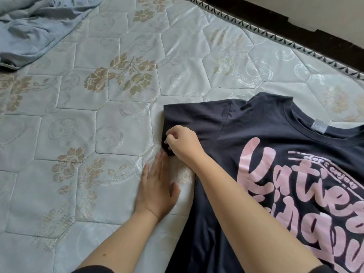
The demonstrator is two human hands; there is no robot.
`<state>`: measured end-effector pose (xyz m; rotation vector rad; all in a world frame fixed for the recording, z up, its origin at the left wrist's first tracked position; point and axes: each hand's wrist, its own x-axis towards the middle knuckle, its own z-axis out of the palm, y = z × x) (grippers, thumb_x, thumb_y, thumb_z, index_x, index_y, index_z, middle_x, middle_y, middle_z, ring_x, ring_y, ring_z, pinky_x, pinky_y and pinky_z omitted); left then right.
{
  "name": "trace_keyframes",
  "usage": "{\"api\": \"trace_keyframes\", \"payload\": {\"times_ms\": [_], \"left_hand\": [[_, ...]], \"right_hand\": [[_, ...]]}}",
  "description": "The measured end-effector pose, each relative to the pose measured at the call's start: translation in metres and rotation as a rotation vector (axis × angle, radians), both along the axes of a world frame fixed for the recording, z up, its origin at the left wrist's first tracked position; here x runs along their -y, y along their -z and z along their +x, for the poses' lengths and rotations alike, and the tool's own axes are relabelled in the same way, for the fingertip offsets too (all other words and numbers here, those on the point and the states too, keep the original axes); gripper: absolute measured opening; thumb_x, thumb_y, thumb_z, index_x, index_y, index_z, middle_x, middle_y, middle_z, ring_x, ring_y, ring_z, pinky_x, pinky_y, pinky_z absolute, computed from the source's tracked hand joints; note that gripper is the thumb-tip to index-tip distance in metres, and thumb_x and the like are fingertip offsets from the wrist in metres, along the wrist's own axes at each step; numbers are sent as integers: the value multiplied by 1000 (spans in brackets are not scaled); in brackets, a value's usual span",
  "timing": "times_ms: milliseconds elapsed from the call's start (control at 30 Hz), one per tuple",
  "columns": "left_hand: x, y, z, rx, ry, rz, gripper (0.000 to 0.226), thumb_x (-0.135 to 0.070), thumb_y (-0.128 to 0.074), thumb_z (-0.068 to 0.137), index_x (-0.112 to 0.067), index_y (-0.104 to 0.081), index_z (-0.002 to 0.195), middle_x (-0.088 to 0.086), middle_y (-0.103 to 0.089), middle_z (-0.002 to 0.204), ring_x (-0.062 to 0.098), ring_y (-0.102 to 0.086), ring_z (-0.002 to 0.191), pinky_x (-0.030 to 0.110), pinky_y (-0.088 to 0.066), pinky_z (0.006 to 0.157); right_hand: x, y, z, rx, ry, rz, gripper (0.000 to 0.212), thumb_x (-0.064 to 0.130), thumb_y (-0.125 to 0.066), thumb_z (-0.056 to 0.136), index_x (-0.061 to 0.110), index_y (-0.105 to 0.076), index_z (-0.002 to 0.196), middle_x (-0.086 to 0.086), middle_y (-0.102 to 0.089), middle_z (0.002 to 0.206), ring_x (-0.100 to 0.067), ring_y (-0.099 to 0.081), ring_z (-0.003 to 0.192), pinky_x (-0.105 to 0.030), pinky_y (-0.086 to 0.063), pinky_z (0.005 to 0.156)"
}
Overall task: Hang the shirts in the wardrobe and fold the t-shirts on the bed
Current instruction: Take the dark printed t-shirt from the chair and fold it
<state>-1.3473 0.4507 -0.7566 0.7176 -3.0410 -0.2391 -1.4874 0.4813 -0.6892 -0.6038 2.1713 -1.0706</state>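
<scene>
Has the dark t-shirt (246, 138) spread front-up on the right part of the mattress (122, 119), collar (301, 129) toward the far edge, white label (319, 126) inside it, pink lettering (275, 184) across the chest. Reaches the right hand (183, 143) across to the outstretched sleeve (197, 119) and pinches its hem at the near corner, thumb and fingertips curled tight on the fabric.

Lays the left hand (157, 186) palm-down on the mattress just beside the t-shirt's side, fingers (160, 164) straight and close together, thumb angled out, nothing in its grasp. Points those fingers at the pinched corner; cannot tell whether touching it.

Has 1 pale blue garment (33, 30) crumpled at the far left of the mattress, well apart from the t-shirt.

Shows a quilted pale cover with gold flowers (120, 73), patterned piping (295, 45) along the far edge and a dark frame (256, 12) just beyond.
</scene>
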Motion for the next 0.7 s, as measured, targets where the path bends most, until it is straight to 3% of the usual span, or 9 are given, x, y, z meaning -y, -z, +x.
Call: {"api": "trace_keyframes", "payload": {"times_ms": [100, 200, 233, 300, 400, 500, 600, 633, 700], "left_hand": [[0, 1, 1, -60, -15, 53, 83, -38, -38, 74, -3, -17, 146, 19, -34, 148, 23, -19, 139, 35, -7, 112], [0, 3, 3, -84, 10, 29, 86, -37, -37, 76, -19, 1, 151, 20, -27, 151, 26, -15, 141, 38, -3, 113], [-1, 4, 3, -86, 13, 23, 86, -37, -37, 76, -21, 2, 151, 20, -26, 151, 27, -15, 141, 38, -3, 113], [-2, 5, 3, -91, 12, 18, 85, -36, -37, 76, -23, 1, 151, 20, -27, 151, 28, -16, 141, 40, -5, 114], [-2, 3, 3, -78, 6, 21, 82, -36, -38, 75, -20, -11, 150, 20, -29, 150, 27, -18, 141, 41, -8, 113], [-1, 3, 2, -69, -3, 25, 77, -37, -38, 74, -11, -22, 144, 20, -30, 150, 26, -19, 140, 39, -8, 113], [-1, 2, 2, -78, -6, 29, 75, -37, -39, 74, -8, -27, 142, 19, -31, 149, 24, -18, 141, 39, -8, 113], [-1, 2, 2, -75, -7, 24, 75, -37, -39, 74, -8, -27, 142, 19, -31, 150, 24, -18, 141, 40, -9, 113], [-2, 3, 2, -76, -5, 21, 75, -37, -39, 75, -8, -26, 143, 18, -30, 150, 24, -19, 141, 41, -12, 113]], "right_hand": [[-12, 2, -3, -87, -11, -97, 26, 8, -42, 87, 12, -63, 103, -3, -69, 96, -18, -62, 84, -32, -50, 78], [-23, 17, -13, -759, 48, 51, 36, 10, -36, 82, 6, -64, 106, -13, -65, 108, -32, -59, 98, -43, -49, 83], [-26, 21, -14, -799, -10, 173, 41, 15, -36, 85, 7, -59, 119, -17, -56, 126, -38, -52, 115, -50, -42, 93], [-34, 30, -10, -635, -225, 406, 54, 29, -36, 96, 18, -26, 148, -11, -14, 157, -39, -8, 143, -58, -9, 111], [-36, 40, -4, -616, -408, 380, 56, 37, -29, 101, 30, -6, 151, 6, 8, 159, -30, 16, 144, -58, 8, 111], [-27, 34, -4, -493, -556, 218, 50, 26, -31, 101, 29, -18, 150, 12, -5, 158, -19, 9, 146, -51, 7, 113], [-27, 25, -9, -288, -352, -144, 41, 10, -34, 95, 13, -50, 133, -2, -44, 144, -20, -27, 141, -46, -13, 113], [-30, 26, -15, -440, -197, -192, 42, 10, -34, 90, 9, -57, 124, -8, -52, 136, -26, -40, 133, -48, -25, 108], [-41, 37, -37, -781, 59, 25, 47, 19, -35, 85, 7, -57, 125, -16, -50, 137, -34, -43, 130, -55, -29, 102]]}}
